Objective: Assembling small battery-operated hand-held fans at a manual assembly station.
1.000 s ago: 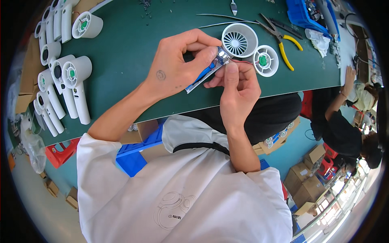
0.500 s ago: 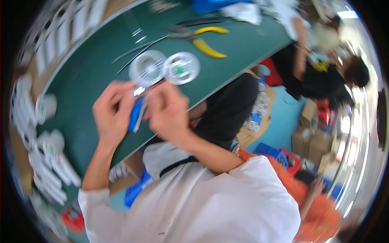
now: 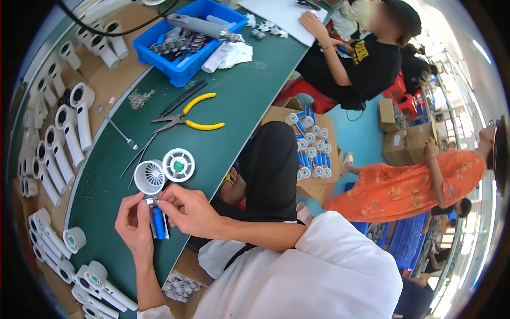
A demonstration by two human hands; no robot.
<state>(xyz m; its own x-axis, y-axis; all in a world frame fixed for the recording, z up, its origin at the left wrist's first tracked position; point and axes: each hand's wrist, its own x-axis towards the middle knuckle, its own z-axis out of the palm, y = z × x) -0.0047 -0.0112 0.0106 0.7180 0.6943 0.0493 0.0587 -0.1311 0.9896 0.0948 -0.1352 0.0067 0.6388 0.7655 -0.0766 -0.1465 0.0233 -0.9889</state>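
Observation:
Between my hands is a blue cylindrical battery (image 3: 159, 223) with a small silvery part at its upper end. The thumb and fingers of my left hand (image 3: 135, 223) close on that end from the left. My right hand (image 3: 191, 211) pinches beside it from the right; what its fingertips hold is too small to make out. Just beyond my fingers stands a white round fan housing (image 3: 150, 177) with a finned inside. Touching it on the right is a white round cap (image 3: 179, 165) with a green circuit board in its middle.
Yellow-handled pliers (image 3: 187, 119), black tweezers (image 3: 183, 98), a cable (image 3: 118, 127) and a pile of small screws (image 3: 140, 99) lie farther up the green table (image 3: 234, 109). White handheld fan shells line the left. A blue bin (image 3: 186, 74) stands beyond; co-workers are at the right.
The whole view has shifted and sharpened, showing more of the table's far end. My hands stay together at the battery, with the housing and cap still just beyond them.

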